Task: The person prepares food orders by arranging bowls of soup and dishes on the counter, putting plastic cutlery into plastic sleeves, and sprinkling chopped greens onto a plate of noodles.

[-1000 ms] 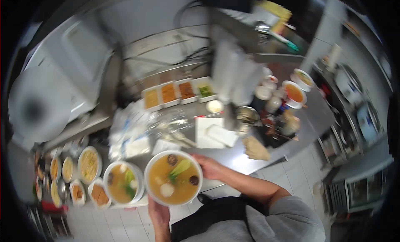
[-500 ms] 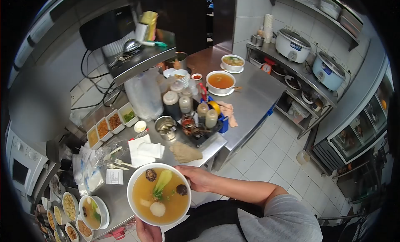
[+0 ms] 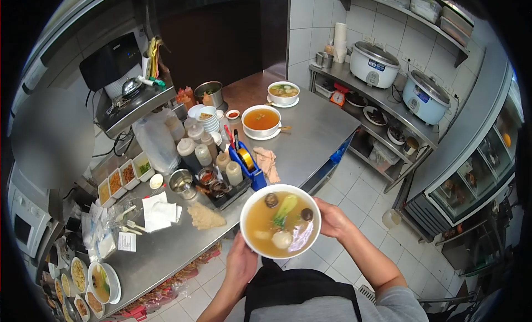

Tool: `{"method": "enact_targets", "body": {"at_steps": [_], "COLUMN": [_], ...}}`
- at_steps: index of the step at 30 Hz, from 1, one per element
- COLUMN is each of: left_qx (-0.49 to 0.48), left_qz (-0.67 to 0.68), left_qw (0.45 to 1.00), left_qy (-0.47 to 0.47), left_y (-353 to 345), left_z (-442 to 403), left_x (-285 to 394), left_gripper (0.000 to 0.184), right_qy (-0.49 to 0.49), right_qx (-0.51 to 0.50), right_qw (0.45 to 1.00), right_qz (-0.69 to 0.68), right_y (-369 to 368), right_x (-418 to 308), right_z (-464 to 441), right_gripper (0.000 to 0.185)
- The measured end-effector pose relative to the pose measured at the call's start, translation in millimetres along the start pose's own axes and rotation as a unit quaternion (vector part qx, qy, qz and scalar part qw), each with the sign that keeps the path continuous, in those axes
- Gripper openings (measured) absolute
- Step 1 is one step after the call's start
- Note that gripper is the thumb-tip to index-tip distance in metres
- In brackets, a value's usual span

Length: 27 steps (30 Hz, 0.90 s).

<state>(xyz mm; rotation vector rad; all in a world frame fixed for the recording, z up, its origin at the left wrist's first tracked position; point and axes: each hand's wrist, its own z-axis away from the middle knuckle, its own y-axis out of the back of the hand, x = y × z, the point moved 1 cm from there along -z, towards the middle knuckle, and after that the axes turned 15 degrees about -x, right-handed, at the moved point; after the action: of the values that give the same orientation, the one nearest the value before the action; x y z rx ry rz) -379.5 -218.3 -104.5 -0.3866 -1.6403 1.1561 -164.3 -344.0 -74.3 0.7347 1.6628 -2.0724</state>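
Note:
A white bowl of soup [image 3: 280, 221] is held between my two hands in front of my apron. Clear yellow broth fills it, with a green bok choy, two dark mushrooms and a pale round piece. My left hand [image 3: 241, 262] grips the bowl's lower left side, fingers partly hidden beneath it. On the right side, my right hand [image 3: 332, 219] has closed round the rim and wall. The bowl is above the floor, just off the counter's front edge, close to a tape dispenser [image 3: 249, 166] and a peach cloth [image 3: 267, 164].
Two soup bowls, a larger one [image 3: 261, 121] and a smaller one [image 3: 283, 93], stand on the steel counter [image 3: 310, 139]. Sauce bottles [image 3: 194, 150] crowd its left part. Another soup bowl [image 3: 101, 283] sits at lower left. Rice cookers [image 3: 374, 64] and a glass-door fridge [image 3: 476, 167] line the right.
The soup bowl has moved right, away from the napkins and toward the tape dispenser, carried in both hands. My view has shifted, and more of my left hand and forearm shows.

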Motion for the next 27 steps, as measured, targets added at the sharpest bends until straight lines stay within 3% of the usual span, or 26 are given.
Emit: {"method": "enact_targets", "body": {"at_steps": [11, 15, 18, 27], "left_qx": [-0.057, -0.063, -0.085, -0.034], "left_qz": [0.061, 0.028, 0.026, 0.036], "left_qw": [0.994, 0.996, 0.995, 0.998], "left_qy": [0.066, 0.055, 0.036, 0.028], "left_y": [17, 24, 37, 17], "left_z": [-230, -309, -363, -478], "left_x": [-107, -136, -152, -191], "left_gripper": [0.047, 0.032, 0.055, 0.054], "right_qy": [0.082, 0.084, 0.083, 0.062], "right_qx": [0.087, 0.079, 0.097, 0.066], "right_qw": [0.993, 0.993, 0.992, 0.996], "right_qz": [0.0, -0.008, -0.011, -0.003], "right_y": [160, 210, 245, 340], "right_x": [-126, -170, -201, -290], "right_z": [-42, -76, -104, -167], "right_gripper": [0.037, 0.042, 0.044, 0.043]}}
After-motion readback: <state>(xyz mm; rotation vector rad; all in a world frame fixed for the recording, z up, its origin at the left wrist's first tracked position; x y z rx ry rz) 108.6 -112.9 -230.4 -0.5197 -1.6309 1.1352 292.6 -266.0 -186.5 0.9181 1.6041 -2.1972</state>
